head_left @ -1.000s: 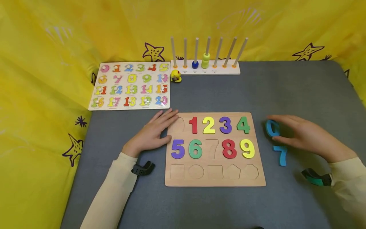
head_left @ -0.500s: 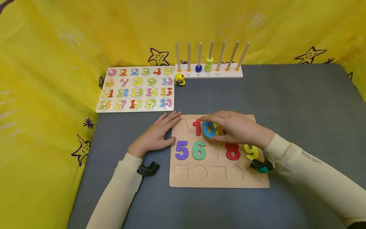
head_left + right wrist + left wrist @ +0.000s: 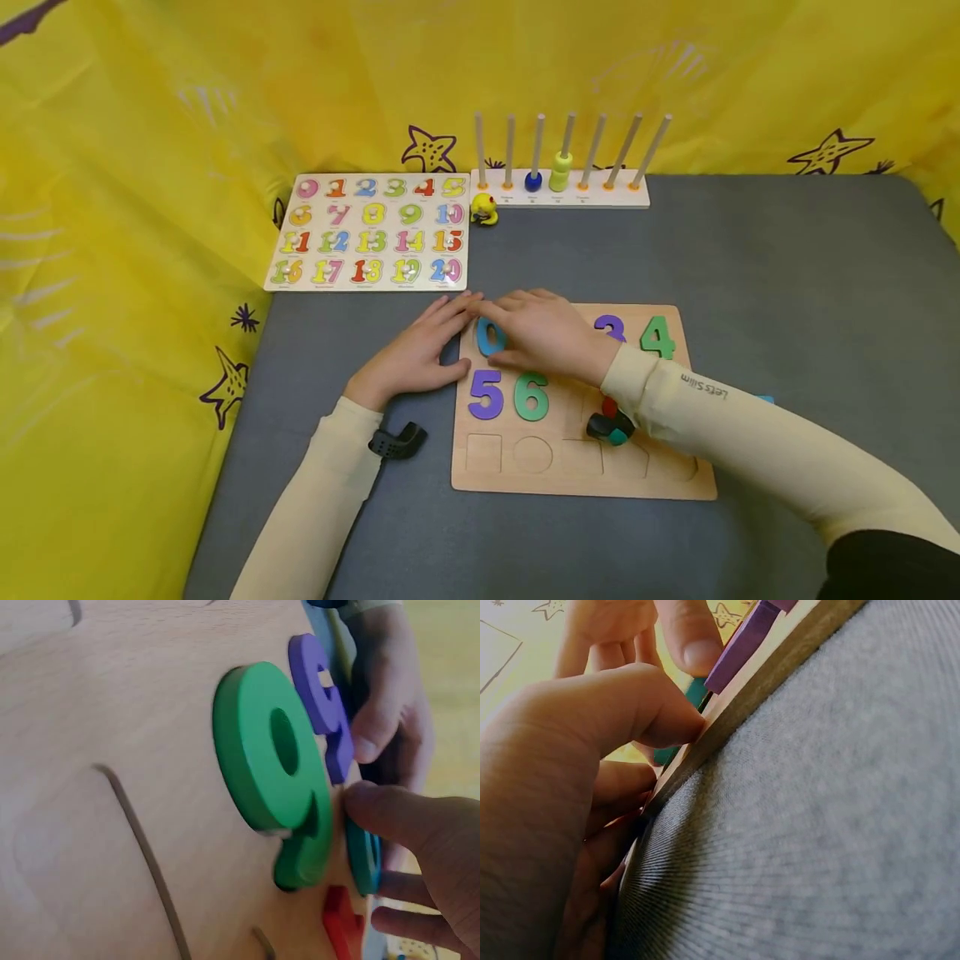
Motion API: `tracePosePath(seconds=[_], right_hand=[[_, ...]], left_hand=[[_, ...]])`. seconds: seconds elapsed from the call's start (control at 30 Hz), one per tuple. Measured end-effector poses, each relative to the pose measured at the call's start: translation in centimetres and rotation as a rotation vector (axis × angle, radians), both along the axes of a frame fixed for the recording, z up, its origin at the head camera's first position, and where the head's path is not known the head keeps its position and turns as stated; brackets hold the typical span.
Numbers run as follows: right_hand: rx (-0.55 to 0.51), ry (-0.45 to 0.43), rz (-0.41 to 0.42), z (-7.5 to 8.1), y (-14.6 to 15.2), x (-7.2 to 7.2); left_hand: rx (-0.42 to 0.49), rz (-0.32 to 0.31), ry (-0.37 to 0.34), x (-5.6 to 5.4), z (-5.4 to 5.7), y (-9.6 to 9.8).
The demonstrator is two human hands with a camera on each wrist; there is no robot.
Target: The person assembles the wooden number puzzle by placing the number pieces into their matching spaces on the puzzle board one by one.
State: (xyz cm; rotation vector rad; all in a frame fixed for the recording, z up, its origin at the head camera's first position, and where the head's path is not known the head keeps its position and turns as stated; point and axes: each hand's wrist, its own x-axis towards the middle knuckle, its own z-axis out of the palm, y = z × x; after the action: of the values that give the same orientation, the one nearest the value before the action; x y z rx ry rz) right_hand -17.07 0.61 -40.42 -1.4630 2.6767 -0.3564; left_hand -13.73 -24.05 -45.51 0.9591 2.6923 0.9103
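My right hand (image 3: 547, 337) holds a blue number 0 (image 3: 490, 337) between thumb and fingers, over the top-left recess of the wooden number puzzle board (image 3: 592, 487). In the right wrist view the blue 0 (image 3: 361, 859) is partly hidden behind the thumb; whether it is fully seated I cannot tell. My left hand (image 3: 420, 350) rests along the board's left edge, its fingers extended and its thumb touching the side. Below the blue 0 sit the purple 5 (image 3: 485, 396) and green 6 (image 3: 531, 397). The right hand and sleeve cover several other numbers.
A sliver of another blue piece (image 3: 765, 399) shows behind the right sleeve. At the back left lies a 0-to-20 peg puzzle (image 3: 352, 287), beside a small yellow toy (image 3: 484, 209) and a counting stand with upright rods (image 3: 600, 200). A yellow curtain (image 3: 337, 83) surrounds the grey table (image 3: 787, 267).
My right hand has carried the blue 0 from the table right of the board leftward across it to the top-left recess. The left hand has kept its place at the board's edge.
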Motion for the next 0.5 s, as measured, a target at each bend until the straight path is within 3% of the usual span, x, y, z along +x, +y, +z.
tracePosePath(seconds=[0.5], right_hand=[[-0.022,-0.039,-0.092,0.03,-0.99,0.24]], left_hand=[[-0.009,0.024,-0.043,0.16,0.16,0.13]])
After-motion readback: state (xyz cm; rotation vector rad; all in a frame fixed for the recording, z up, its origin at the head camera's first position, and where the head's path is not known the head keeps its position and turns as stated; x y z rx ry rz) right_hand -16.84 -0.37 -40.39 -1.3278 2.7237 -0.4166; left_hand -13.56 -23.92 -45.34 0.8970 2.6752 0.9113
